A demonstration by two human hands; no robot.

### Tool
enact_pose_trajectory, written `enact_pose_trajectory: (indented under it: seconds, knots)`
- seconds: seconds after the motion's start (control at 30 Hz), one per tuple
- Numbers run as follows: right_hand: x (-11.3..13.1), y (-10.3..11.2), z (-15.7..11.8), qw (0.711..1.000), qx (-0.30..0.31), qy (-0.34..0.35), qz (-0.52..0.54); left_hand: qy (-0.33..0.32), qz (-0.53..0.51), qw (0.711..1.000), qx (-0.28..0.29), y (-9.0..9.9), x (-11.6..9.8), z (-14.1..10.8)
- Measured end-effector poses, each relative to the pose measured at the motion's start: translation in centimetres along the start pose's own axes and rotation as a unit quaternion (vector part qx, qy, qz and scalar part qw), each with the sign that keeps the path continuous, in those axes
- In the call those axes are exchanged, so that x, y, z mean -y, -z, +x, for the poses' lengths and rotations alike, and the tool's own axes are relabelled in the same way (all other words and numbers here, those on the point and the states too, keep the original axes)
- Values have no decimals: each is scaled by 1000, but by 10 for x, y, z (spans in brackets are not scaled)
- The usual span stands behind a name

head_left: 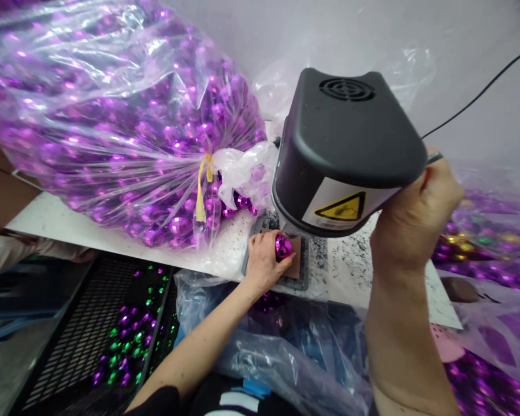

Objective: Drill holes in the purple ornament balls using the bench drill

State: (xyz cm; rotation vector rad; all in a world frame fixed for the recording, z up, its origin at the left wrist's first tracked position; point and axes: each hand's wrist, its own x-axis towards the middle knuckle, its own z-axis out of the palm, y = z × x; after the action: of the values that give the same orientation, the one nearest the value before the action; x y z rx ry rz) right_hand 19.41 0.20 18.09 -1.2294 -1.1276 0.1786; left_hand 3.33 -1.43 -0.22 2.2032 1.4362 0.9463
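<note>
My left hand pinches a shiny purple faceted ball between thumb and fingers. The ball sits over a brown pad on a grey base. Above and to the right rises a black machine head with a round vent on top and a yellow warning label. My right hand is closed around a handle at the machine's right side; only a short end of the handle shows. The underside of the machine head is hidden from me.
A large tied plastic bag of purple balls fills the left of the white table. Below it stands a black crate with purple and green pieces. More bagged purple pieces lie at right. A dark cable runs along the wall.
</note>
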Motion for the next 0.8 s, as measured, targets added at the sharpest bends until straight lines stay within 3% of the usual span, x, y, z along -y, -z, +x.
enact_pose_trajectory:
  seconds: [0.2, 0.4, 0.57, 0.8]
  knots:
    - [3, 7, -21, 989, -55, 120, -61, -6, 13, 1000, -6, -2, 4, -2]
    - [-16, 18, -61, 969, -102, 209, -87, 0, 3, 1000, -5, -5, 4, -3]
    - [-24, 26, -83, 962, -48, 241, -114, 7, -4, 1000, 13, -7, 5, -5]
    - [-22, 35, -83, 961, 38, 229, -150, 19, -38, 999, 13, -6, 4, -4]
